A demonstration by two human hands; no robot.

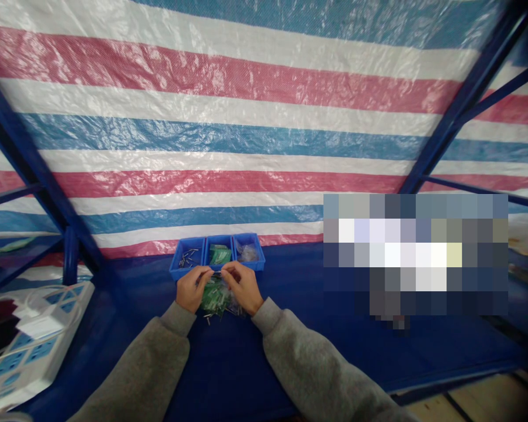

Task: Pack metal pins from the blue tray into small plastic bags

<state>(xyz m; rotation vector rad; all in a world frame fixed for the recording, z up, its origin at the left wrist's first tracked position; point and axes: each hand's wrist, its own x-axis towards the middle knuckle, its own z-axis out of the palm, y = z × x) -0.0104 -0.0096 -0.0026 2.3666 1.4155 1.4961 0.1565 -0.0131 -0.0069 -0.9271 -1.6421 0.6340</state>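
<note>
My left hand (192,289) and my right hand (243,287) meet in front of the blue bins, fingertips pinched. Between them runs a small thin piece (217,272), too small to name surely. Below my hands lies a loose pile of green packets (215,298), with thin metal pieces (209,319) at its front edge and clear plastic at its right, partly hidden by my right hand. The left blue bin (175,266) holds several thin metal pieces. Green packets (220,254) lie in the middle bin, and clear plastic bags (247,252) in the right one.
The bins stand on a blue tabletop (303,328) near a striped plastic sheet (246,135). At the left are a white power strip (48,357) and a white plug with cables (39,319). Blue metal posts (70,252) flank the table. A pixelated patch hides the right side.
</note>
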